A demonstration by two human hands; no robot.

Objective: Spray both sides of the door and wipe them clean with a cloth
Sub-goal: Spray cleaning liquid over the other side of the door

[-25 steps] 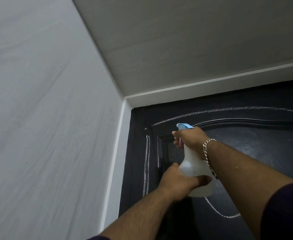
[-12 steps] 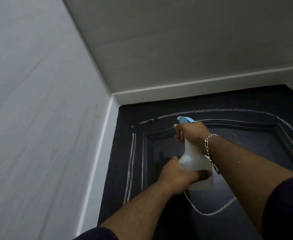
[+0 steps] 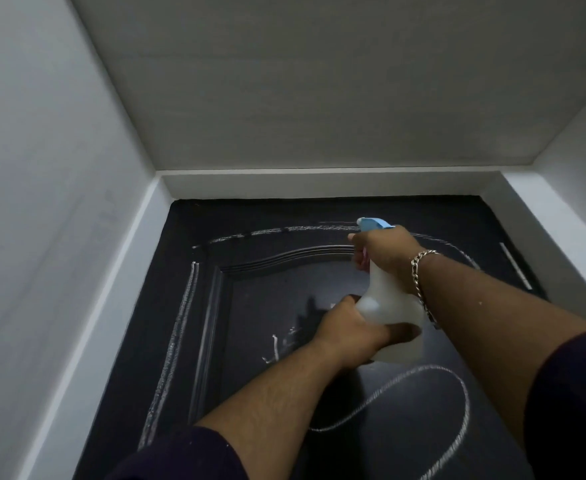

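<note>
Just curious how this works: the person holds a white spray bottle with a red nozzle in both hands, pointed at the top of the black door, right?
Not quite: the nozzle is light blue, not red. The head view shows the spray bottle held in both hands, right hand at the trigger, left hand round its body, pointed at the top of the black door.
</note>
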